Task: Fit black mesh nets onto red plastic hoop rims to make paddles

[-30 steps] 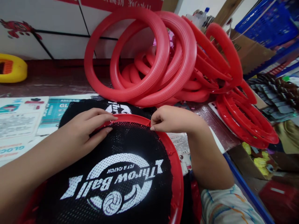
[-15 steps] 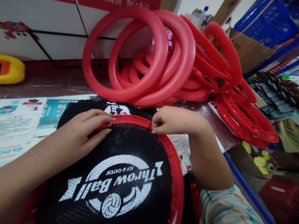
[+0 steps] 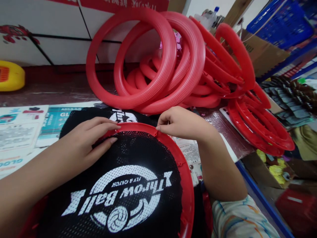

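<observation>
A red plastic ring (image 3: 187, 185) lies in front of me with black mesh netting (image 3: 138, 150) stretched across it, printed in white with "Throw Ball". My left hand (image 3: 97, 137) rests at the ring's far side, its fingers on the rim and its thumb on the mesh edge, gripping the rim loosely between them. My right hand (image 3: 177, 124) is closed in a pinch at the rim's far right, beside a small peg. Whatever is between its fingertips is too small to make out. Another black printed mesh (image 3: 81, 117) lies beneath the ring.
Red ribbed rings (image 3: 138, 102) lean in a pile at the back. More red ring frames (image 3: 262, 129) are stacked at right. Printed card sheets (image 3: 19, 132) cover the table at left, near a yellow object (image 3: 12, 79). A blue basket (image 3: 279, 24) stands at upper right.
My right hand has moved slightly up and left, from the mesh edge to the rim by the peg. My left hand stays in place.
</observation>
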`<state>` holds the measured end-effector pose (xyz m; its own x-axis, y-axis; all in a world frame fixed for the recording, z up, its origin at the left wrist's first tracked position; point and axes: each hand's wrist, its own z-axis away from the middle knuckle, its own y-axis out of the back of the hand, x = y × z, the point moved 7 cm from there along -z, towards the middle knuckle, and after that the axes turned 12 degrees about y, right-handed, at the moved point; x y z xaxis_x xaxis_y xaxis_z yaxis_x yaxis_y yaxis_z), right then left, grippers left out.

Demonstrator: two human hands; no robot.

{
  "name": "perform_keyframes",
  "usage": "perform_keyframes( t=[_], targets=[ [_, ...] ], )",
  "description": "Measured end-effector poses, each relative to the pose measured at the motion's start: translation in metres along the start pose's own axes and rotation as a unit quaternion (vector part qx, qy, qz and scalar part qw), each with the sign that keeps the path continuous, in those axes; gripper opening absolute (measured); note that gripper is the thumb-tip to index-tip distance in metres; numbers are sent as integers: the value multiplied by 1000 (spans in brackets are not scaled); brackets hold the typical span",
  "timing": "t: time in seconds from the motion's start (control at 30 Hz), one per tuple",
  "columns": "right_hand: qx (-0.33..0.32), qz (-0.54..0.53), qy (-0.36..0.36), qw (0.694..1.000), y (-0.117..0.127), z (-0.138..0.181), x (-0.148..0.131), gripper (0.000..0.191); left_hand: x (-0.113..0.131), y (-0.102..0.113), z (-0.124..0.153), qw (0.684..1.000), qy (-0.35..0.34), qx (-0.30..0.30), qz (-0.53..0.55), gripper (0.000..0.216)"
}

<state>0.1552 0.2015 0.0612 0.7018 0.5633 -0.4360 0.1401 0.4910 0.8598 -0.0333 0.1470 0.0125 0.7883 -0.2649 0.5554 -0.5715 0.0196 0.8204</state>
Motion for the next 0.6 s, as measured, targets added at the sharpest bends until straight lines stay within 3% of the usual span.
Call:
perform_keyframes(
  t=[0.07, 0.23, 0.37, 0.47, 0.6],
  targets=[
    [8, -20, 13, 1000, 1, 1, -1, 18, -1, 0, 1, 1000, -3, 9, 1, 40],
    [-62, 12, 27, 998, -10, 1, -3, 25, -3, -2, 1, 1000, -7, 9, -5, 40],
    [8, -31, 46, 998, -9, -3, -11, 17, -2, -4, 2, 1000, -21, 12, -15, 36],
    [65, -54, 87, 993, -9, -6, -20, 11, 4, -5, 6, 995, -68, 33, -61, 31],
    [68, -29, 117, 990, -17, -11, -25, 13, 9, -6, 8, 990, -98, 40, -98, 30]
  ],
)
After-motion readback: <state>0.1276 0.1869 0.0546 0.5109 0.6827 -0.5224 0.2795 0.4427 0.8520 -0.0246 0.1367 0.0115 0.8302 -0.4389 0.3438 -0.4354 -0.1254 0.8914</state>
